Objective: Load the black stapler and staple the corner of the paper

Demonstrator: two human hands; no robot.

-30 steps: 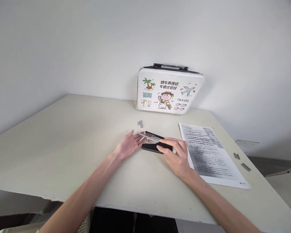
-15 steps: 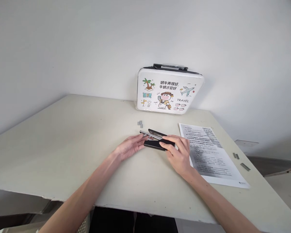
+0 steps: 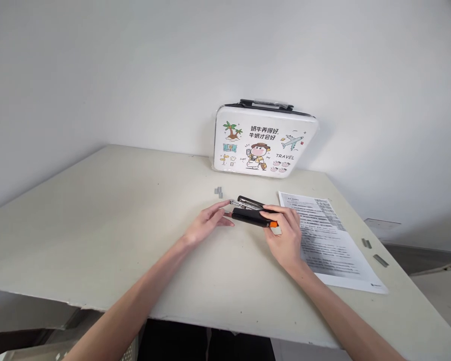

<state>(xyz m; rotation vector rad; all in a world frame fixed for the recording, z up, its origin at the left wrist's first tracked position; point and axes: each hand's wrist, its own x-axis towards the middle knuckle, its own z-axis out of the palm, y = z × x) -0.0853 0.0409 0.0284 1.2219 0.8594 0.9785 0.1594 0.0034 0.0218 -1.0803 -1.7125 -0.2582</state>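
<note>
A black stapler (image 3: 250, 216) is held above the table by my right hand (image 3: 285, 228), whose fingers and thumb are closed around its rear part. Its top cover is raised, and the silvery metal rail (image 3: 246, 203) shows between cover and base. An orange piece (image 3: 273, 224) shows at the rear end near my fingers. My left hand (image 3: 207, 221) is at the stapler's front with its fingers stretched out and apart. The left index fingertip touches or nearly touches the rail's front tip; part of another fingertip is hidden behind the base.
Small grey staple strips (image 3: 218, 191) lie behind the stapler; more staple strips (image 3: 379, 260) lie near the table's right edge. A printed sheet (image 3: 332, 245) lies right of my right hand. A white cartoon-printed case (image 3: 265, 140) stands against the wall at the back of the table (image 3: 97, 225).
The stapler and my right hand have moved slightly right, and the orange piece has come into view. My left hand has moved right too, its fingers now more spread and straight.
</note>
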